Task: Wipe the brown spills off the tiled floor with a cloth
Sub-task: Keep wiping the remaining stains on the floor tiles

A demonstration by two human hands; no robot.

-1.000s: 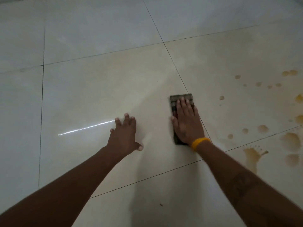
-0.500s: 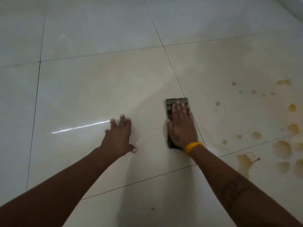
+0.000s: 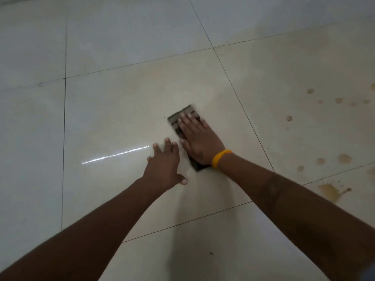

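Note:
A dark folded cloth (image 3: 178,117) lies flat on the cream tiled floor (image 3: 121,110). My right hand (image 3: 199,141), with a yellow band at the wrist, presses down on it with straight fingers. My left hand (image 3: 164,166) rests flat on the tile just left of the cloth, fingers spread. Brown spills sit well to the right: a large splash (image 3: 331,191) near the lower right, round drops (image 3: 344,158) above it, and small spots (image 3: 289,118) further up.
Dark grout lines (image 3: 239,102) cross the floor. A bright streak of reflected light (image 3: 115,155) lies left of my left hand. A tiny dark speck (image 3: 211,253) sits on the near tile. A paler wet-looking film covers the right tiles.
My right hand has slid the cloth leftward and turned it at an angle, off the grout line, close beside my left hand. The spills now lie further right in view.

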